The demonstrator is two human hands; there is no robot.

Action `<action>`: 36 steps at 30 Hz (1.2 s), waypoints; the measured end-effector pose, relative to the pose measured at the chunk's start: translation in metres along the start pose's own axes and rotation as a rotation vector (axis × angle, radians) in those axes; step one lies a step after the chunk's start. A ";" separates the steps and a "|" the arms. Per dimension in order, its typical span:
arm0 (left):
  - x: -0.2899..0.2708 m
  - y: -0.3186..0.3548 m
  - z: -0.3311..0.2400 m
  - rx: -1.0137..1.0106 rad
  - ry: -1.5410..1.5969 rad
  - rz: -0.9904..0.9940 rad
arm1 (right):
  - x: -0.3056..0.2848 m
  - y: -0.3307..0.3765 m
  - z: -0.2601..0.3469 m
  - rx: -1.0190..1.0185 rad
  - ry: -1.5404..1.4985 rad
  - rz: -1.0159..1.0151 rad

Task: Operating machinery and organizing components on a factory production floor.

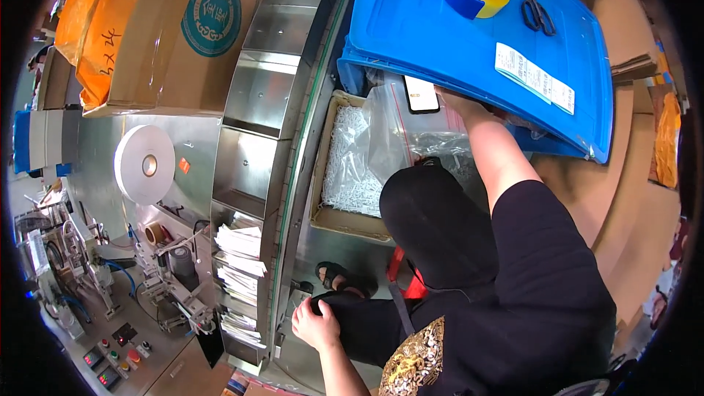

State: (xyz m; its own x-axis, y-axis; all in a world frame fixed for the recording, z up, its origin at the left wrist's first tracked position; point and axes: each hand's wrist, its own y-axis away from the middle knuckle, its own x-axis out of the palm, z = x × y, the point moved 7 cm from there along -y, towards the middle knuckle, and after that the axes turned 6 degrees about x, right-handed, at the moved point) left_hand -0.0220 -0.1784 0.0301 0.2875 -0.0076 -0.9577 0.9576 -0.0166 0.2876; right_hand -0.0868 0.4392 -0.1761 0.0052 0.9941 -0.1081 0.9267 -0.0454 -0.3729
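Note:
My right hand (453, 100) reaches under the raised edge of a blue plastic lid (433, 37). Its fingers are hidden there, so what they touch does not show. Just left of it lies a phone (421, 95) with a lit white screen, on clear plastic bags (389, 121). Down by my black-trousered knee, my left hand (317, 325) rests with its fingers loosely apart and nothing in it, beside the edge of the conveyor (287, 264). A shallow cardboard box (317, 209) of small white pieces (348, 169) sits between the conveyor and my other knee.
On the lid are a tape dispenser (473, 4), scissors (537, 15) and a printed label strip (534, 78). Metal trays (249, 165) line the conveyor; one holds paper stacks (238, 246). Leftward are a large carton (165, 51), a white roll (132, 165) and a machine (110, 279).

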 end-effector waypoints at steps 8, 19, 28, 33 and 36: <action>-0.002 0.005 0.012 -0.043 -0.026 0.002 | -0.049 -0.037 -0.052 0.582 -1.580 0.615; -0.002 0.002 0.008 -0.043 -0.076 0.018 | -0.055 -0.048 -0.069 0.574 -1.596 0.676; -0.003 0.004 0.008 -0.037 -0.091 0.000 | -0.060 -0.047 -0.068 0.638 -1.684 0.609; -0.001 0.007 0.015 -0.056 -0.064 0.014 | -0.074 -0.034 -0.044 0.682 -1.592 0.619; 0.004 0.001 0.005 -0.038 -0.027 0.035 | -0.042 -0.013 0.007 0.526 -1.319 0.665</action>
State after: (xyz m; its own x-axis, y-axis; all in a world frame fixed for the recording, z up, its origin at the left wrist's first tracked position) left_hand -0.0202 -0.1835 0.0266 0.3206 -0.0341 -0.9466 0.9472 0.0226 0.3199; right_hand -0.1014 0.3971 -0.1731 -0.2370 0.0113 -0.9714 0.6604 -0.7315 -0.1696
